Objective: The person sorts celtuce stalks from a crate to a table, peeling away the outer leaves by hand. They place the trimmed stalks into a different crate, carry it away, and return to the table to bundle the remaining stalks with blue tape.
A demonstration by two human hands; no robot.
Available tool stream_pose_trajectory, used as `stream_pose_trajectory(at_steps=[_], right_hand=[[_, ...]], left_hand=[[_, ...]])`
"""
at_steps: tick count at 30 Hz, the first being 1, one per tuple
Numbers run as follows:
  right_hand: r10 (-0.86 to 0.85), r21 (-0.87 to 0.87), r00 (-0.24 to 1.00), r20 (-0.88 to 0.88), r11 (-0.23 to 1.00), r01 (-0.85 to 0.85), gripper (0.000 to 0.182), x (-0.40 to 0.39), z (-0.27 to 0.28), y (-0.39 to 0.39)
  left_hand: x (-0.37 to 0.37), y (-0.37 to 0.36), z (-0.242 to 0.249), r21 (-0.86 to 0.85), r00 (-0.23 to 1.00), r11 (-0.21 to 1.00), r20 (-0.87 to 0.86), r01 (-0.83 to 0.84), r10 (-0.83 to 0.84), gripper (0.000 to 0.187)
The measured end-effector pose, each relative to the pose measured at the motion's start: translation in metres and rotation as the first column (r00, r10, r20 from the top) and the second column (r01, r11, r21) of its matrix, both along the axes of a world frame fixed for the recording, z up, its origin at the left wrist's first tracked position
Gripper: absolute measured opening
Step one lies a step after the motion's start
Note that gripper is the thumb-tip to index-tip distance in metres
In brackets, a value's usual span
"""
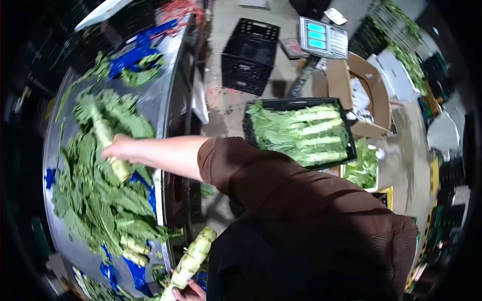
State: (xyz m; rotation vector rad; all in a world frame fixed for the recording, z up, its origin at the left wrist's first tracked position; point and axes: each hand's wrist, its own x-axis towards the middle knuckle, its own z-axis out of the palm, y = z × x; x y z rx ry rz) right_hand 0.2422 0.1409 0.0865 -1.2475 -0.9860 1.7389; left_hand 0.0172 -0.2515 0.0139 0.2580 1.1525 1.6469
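Note:
My right arm, in a brown sleeve, reaches across to the metal table [138,105] at the left. There my right hand [116,146] is closed round the pale stem of a leafy celtuce [103,131], which lies over a heap of green celtuce leaves [93,200]. At the bottom edge my left hand [190,292], partly cut off, is closed on the lower end of a second celtuce [193,256], its thick stem tilted up and bare of leaves. More cut stem ends [134,251] show beneath the heap.
Right of the table, a black crate [248,113] holds several celtuces in a row. Beyond stand an empty-looking black crate [248,60], a scale [324,39] with a lit display and an open cardboard box [369,75]. Blue plastic strips [133,57] lie on the table.

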Motion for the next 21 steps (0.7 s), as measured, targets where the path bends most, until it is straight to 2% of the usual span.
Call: stream_pose_trajectory(at_steps=[1,2,4,6,7,8,10,11,13,14,16,18,21], right_hand=[[-0.037,0.116,0.996,-0.082,0.992,0.046,0.067,0.016,0.019,-0.022],[-0.023,0.128,0.974,-0.225,0.990,0.053,0.066,0.019,0.009,-0.025],[0.054,0.327,0.983,-0.177,0.945,0.007,0.060,0.058,0.017,-0.063],[0.188,0.453,0.933,-0.307,0.891,-0.030,0.063,0.090,0.004,-0.079],[0.163,0.278,0.860,-0.484,0.960,-0.025,0.070,0.111,0.008,-0.089],[0.124,0.255,0.832,-0.540,0.967,0.021,0.074,0.125,0.012,-0.087],[-0.007,0.332,0.973,-0.230,0.939,0.085,0.070,0.158,0.022,-0.099],[-0.061,0.525,0.995,0.076,0.851,0.012,0.068,0.169,0.000,-0.092],[-0.065,0.522,0.991,0.120,0.853,-0.007,0.066,0.206,-0.012,-0.124],[-0.136,0.551,0.973,0.185,0.835,0.011,0.063,0.224,-0.025,-0.141],[-0.145,0.551,0.940,0.308,0.833,-0.052,0.058,0.272,-0.033,-0.180],[-0.116,0.482,0.898,0.423,0.869,-0.115,0.054,0.321,-0.036,-0.219],[-0.193,0.482,0.808,0.556,0.867,-0.125,0.050,0.387,-0.061,-0.271]], left_hand=[[0.001,0.008,0.004,-0.011,0.999,1.000,-0.033,0.020,-0.021,0.063],[0.005,0.018,0.007,-0.012,0.998,0.999,-0.057,0.040,-0.041,0.063],[0.011,0.036,0.010,-0.013,0.991,0.995,-0.087,0.101,-0.102,0.062],[0.017,0.049,0.011,-0.006,0.983,0.988,-0.098,0.156,-0.156,0.062],[0.023,0.054,0.012,0.004,0.979,0.984,-0.101,0.176,-0.175,0.062],[0.031,0.058,0.012,0.005,0.974,0.979,-0.100,0.206,-0.205,0.062],[0.048,0.063,0.013,0.020,0.961,0.965,-0.095,0.262,-0.259,0.062],[0.057,0.062,0.012,0.031,0.954,0.957,-0.088,0.289,-0.285,0.062],[0.079,0.060,0.011,0.041,0.940,0.941,-0.075,0.336,-0.333,0.062],[0.091,0.059,0.009,0.046,0.931,0.931,-0.064,0.362,-0.359,0.062],[0.119,0.050,0.007,0.050,0.918,0.917,-0.045,0.396,-0.394,0.061],[0.149,0.034,0.008,0.052,0.908,0.906,-0.028,0.420,-0.419,0.061],[0.200,0.008,0.010,0.059,0.894,0.892,0.005,0.447,-0.448,0.061]])
